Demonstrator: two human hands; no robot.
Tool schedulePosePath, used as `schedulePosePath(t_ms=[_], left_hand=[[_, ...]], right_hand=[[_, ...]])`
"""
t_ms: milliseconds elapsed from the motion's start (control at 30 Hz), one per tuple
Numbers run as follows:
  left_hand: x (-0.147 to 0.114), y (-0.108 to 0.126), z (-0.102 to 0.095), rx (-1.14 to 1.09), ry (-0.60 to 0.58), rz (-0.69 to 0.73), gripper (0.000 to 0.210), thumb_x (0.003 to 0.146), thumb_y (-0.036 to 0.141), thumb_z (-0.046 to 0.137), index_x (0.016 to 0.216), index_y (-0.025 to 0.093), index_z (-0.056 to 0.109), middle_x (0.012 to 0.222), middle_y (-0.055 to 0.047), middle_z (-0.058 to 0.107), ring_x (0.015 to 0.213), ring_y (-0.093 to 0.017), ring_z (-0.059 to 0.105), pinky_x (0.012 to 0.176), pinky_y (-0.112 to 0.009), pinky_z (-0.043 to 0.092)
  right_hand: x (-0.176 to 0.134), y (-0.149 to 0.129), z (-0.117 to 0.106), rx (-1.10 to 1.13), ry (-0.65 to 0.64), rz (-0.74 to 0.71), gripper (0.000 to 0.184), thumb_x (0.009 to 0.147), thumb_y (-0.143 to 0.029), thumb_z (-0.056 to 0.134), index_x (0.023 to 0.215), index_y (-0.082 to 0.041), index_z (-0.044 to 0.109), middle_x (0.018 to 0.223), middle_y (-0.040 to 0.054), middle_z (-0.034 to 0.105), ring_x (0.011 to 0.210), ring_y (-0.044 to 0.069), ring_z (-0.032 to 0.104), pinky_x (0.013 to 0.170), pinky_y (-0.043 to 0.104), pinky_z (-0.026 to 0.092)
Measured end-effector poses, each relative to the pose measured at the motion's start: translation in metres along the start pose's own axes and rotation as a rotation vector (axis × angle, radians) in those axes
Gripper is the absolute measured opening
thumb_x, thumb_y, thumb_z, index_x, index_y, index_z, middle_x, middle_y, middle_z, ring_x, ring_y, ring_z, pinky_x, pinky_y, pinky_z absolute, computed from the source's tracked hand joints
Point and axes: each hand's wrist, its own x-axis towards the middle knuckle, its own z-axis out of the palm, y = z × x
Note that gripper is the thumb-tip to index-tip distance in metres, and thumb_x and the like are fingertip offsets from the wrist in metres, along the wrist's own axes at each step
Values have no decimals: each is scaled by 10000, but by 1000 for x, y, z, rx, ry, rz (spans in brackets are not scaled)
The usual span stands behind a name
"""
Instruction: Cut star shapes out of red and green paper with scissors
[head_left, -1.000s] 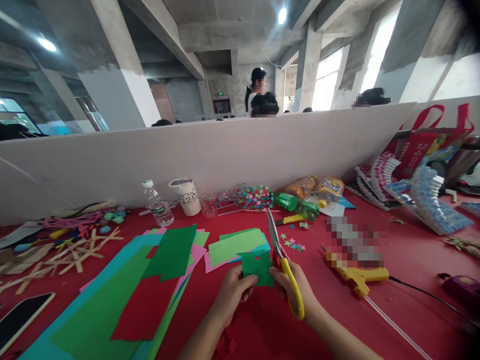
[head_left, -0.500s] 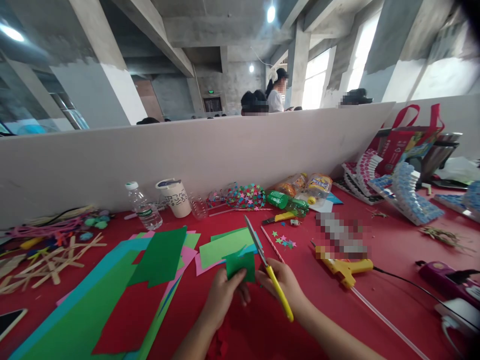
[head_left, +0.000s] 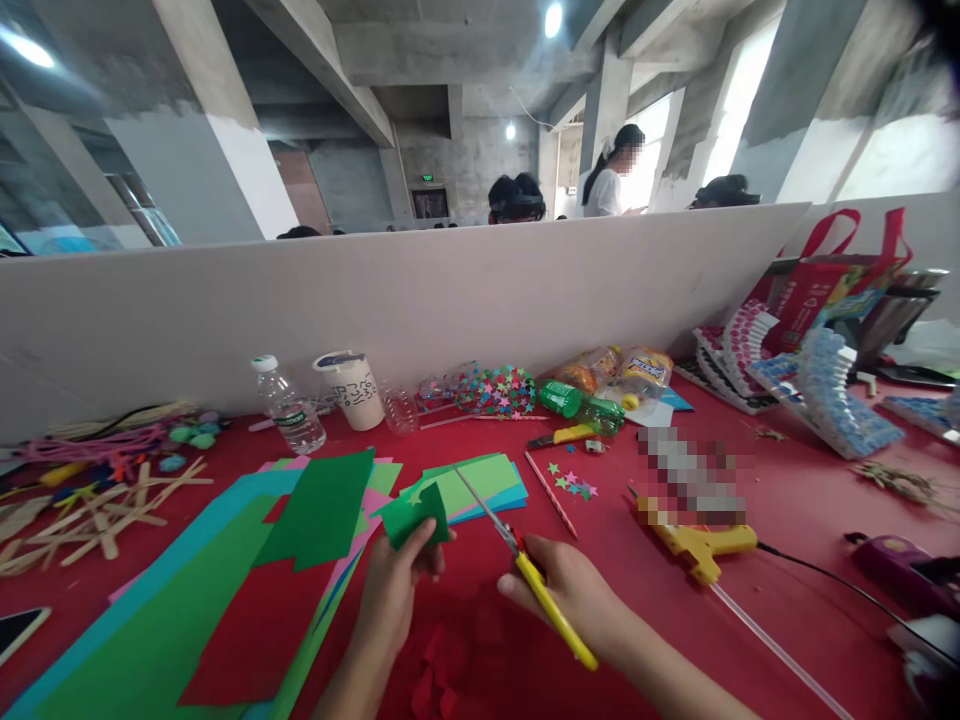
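A person's left hand (head_left: 397, 575) pinches a small notched piece of dark green paper (head_left: 409, 518) between thumb and fingers above a red-covered table (head_left: 645, 650), while the right hand (head_left: 566, 585) grips yellow-handled scissors (head_left: 553, 608), blades angled away toward a stack of light green and blue sheets (head_left: 491, 478). Red paper scraps (head_left: 433, 680) lie between the forearms; a yellow glue gun (head_left: 697, 543) rests to the right.

small notched green paper (head_left: 403, 518), tilted; yellow-handled scissors (head_left: 526, 566) near, slanted, blades together
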Motion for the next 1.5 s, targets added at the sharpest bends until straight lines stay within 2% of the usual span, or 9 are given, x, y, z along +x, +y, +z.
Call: schedulePosePath(t_ms=[133, 267, 567, 767, 1033, 1133, 1233, 1333, 1500], left_hand=[[5, -4, -8, -84, 61, 4, 222, 628, 277, 772, 697, 136, 616, 541, 7, 626, 444, -98, 542, 422, -200, 423], [3, -2, -5, -128, 106, 4, 244, 600, 264, 782, 684, 150, 583, 495, 25, 598, 399, -100, 523, 376, -195, 389], [-6, 0, -1, -122, 74, 38, 252, 632, 261, 749, 594, 164, 519, 399, 45, 508, 367, -84, 457, 365, -187, 353], [-3, -1, -1, -104, 60, 47, 244, 645, 264, 751, 605, 166, 531, 415, 51, 507, 370, -79, 449, 363, -186, 346], [-3, -3, -2, -103, 66, -6, 228, 621, 287, 755, 655, 141, 584, 519, 1, 609, 379, -75, 462, 359, -192, 344], [-4, -3, 0, -97, 79, 5, 237, 630, 295, 744, 624, 145, 560, 482, 17, 578, 356, -67, 445, 345, -182, 315], [-6, -4, 2, -77, 80, 27, 257, 655, 294, 723, 573, 150, 527, 409, 38, 512, 339, -65, 430, 347, -180, 312], [-10, -4, 4, -63, 100, 33, 245, 655, 311, 724, 618, 153, 540, 441, 32, 546, 337, -75, 445, 338, -189, 314], [-18, 1, 9, -56, 94, 27, 258, 656, 317, 730, 655, 161, 524, 406, 56, 501, 333, -97, 468, 314, -187, 298]], right_hand=[[-5, -6, -1, -71, -51, -13, 433, 725, -558, 646, 653, -226, 378, 563, -66, 412, 500, 102, 331, 484, 220, 203], [-8, -10, -2, -133, -89, 3, 441, 734, -561, 636, 646, -223, 366, 561, -69, 395, 507, 98, 310, 482, 219, 200], [-4, -5, -1, -39, -138, 33, 474, 780, -615, 551, 621, -205, 374, 563, -79, 317, 523, 87, 258, 475, 214, 208], [3, -16, -9, 1, -118, 64, 441, 812, -572, 523, 616, -210, 364, 542, -75, 308, 515, 91, 270, 469, 223, 203], [4, -16, -14, 78, -225, 15, 319, 806, -413, 562, 660, -212, 363, 627, -72, 309, 560, 89, 292, 485, 199, 245], [-2, -8, -14, 29, -214, -13, 355, 794, -452, 587, 656, -206, 372, 617, -72, 327, 578, 99, 277, 507, 217, 231], [-9, -6, -17, -112, -201, -14, 397, 857, -527, 471, 647, -206, 367, 596, -68, 333, 554, 102, 280, 504, 233, 222], [-15, -11, -19, -183, -282, -11, 427, 871, -561, 424, 642, -205, 371, 592, -63, 349, 550, 106, 290, 497, 237, 217], [-19, -16, -15, -26, -348, -13, 453, 883, -588, 389, 645, -204, 358, 615, -62, 304, 570, 104, 296, 504, 229, 237]])
